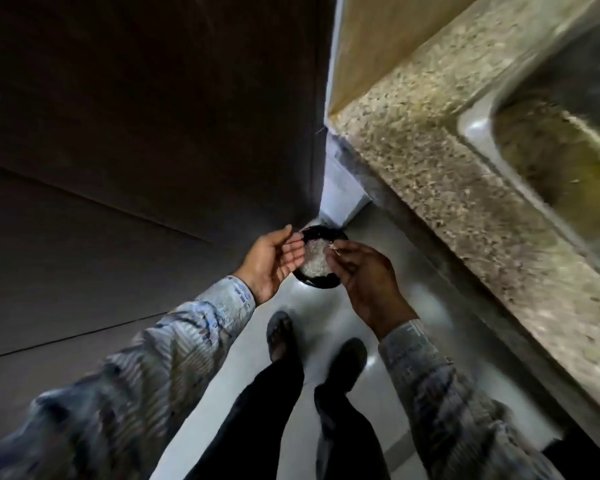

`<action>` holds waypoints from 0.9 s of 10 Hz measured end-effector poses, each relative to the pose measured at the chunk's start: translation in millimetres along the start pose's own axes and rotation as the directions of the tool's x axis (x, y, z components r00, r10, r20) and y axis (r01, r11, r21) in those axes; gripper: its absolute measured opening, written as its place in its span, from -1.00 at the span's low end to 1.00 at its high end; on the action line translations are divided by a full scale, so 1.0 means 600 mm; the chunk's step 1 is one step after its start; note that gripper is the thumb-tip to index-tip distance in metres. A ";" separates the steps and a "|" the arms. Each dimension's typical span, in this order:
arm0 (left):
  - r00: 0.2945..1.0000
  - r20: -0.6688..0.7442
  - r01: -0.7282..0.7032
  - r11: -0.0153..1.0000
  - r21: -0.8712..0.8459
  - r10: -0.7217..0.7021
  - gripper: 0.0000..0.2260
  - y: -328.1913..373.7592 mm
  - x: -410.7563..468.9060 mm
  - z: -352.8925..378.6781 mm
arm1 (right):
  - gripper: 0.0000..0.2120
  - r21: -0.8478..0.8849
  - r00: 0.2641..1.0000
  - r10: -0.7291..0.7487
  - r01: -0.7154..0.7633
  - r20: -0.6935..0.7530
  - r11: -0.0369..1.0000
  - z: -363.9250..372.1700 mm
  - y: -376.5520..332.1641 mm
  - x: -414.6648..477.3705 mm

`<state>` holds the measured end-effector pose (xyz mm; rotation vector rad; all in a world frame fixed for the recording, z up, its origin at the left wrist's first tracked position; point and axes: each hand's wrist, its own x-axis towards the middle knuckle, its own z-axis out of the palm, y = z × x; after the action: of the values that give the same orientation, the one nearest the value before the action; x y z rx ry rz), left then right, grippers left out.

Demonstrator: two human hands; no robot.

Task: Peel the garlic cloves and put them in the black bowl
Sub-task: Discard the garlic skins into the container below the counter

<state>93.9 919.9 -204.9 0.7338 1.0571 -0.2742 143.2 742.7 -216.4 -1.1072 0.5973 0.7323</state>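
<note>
container: black, round, glossy rim [317,285]; I see it from above, low by the floor corner, its left edge hidden behind the left hand [274,265].
contents: pale whitish flaky heap [314,259] filling the middle; too blurred for me to tell peel from cloves.
sliver: small pale scrap [334,250] pinched in the right hand [368,282], over the container's right rim.

Whatever tiny scrap [334,250] the right hand [364,275] has in its grip is way too small to name. The pale stuff [314,259] in the round black container [317,285] is just mush, and the left hand [274,261] hides part of its rim. The sink [551,133] is smeared and cut off at the right edge.
</note>
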 end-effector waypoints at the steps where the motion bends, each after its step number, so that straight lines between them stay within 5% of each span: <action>1: 0.999 -0.026 0.020 0.999 0.025 -0.019 -0.75 -0.068 0.192 -0.059 | -0.76 -0.224 0.998 0.054 -0.057 -0.023 0.973 -0.043 0.099 0.190; 2: 0.998 -0.050 0.025 1.000 -0.014 -0.026 -0.78 -0.113 0.304 -0.100 | -0.69 -0.350 0.997 0.025 -0.051 -0.077 0.935 -0.060 0.165 0.296; 4: 0.994 -0.107 -0.004 1.000 0.013 0.005 -0.69 -0.208 0.515 -0.186 | -0.62 -0.847 0.991 0.126 -0.103 -0.043 0.522 -0.149 0.351 0.571; 5: 0.998 -0.061 -0.020 0.998 0.063 0.023 -0.69 -0.227 0.553 -0.207 | -0.63 -0.980 0.999 0.032 -0.048 -0.042 0.193 -0.171 0.391 0.623; 7: 0.987 -0.056 -0.123 0.939 0.321 0.149 -0.78 -0.229 0.539 -0.201 | -0.68 -0.997 0.936 -0.345 0.073 0.071 -0.006 -0.175 0.373 0.593; 8: 0.951 -0.012 -0.224 0.716 0.661 0.309 -0.62 -0.221 0.521 -0.202 | -0.64 -0.988 0.941 -0.305 0.119 0.143 -0.094 -0.165 0.355 0.562; 9: 0.930 0.141 -0.222 0.215 0.951 0.339 -0.34 -0.197 0.475 -0.197 | -0.29 -0.968 0.974 -0.038 0.216 0.223 -0.126 -0.151 0.321 0.509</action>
<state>87.3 949.7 -533.8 2.1020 0.7120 -0.5901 179.1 776.6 -585.4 -2.5514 -0.4643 1.0884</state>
